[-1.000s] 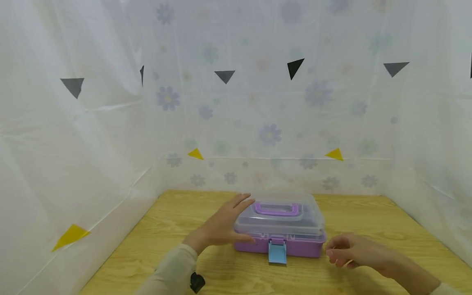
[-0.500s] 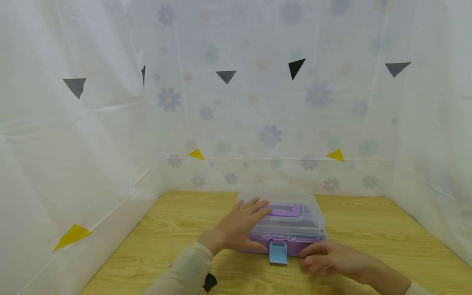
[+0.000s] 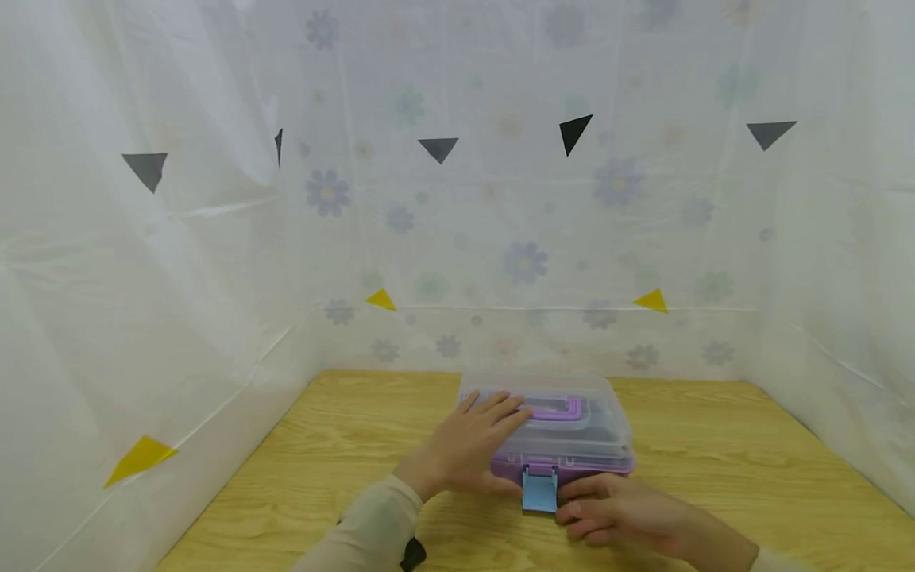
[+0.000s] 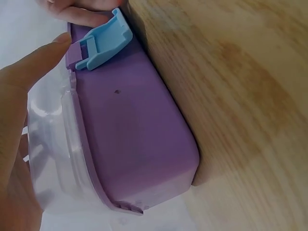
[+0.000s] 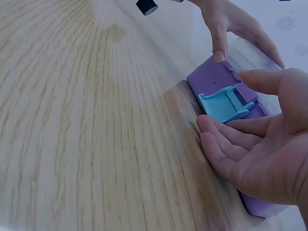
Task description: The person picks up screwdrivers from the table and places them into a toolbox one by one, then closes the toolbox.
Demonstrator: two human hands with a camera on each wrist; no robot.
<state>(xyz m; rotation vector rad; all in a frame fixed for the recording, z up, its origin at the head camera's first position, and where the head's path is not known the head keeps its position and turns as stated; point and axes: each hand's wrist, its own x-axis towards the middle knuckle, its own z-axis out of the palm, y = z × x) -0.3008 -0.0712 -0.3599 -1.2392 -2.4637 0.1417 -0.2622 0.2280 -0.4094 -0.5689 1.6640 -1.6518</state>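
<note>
A purple plastic storage box with a clear lid and a purple carry handle stands on the wooden table. Its light-blue latch hangs swung out and down at the front. My left hand rests spread over the left front of the lid, fingers reaching the handle, thumb pointing toward the latch. Close by the latch's right side is my right hand, its lower fingers loosely bent and its thumb lifted. In the right wrist view those fingers lie along the box front, just beside the latch.
Wood-grain table surrounds the box. White sheeting with a flower print hangs behind it, and plain sheeting closes the sides. Black and yellow triangles are stuck on it. A black piece shows under the left wrist.
My right hand has moved left from beyond the box's right corner to the latch. My left hand has moved right and settled over the lid. The box has stayed in place.
</note>
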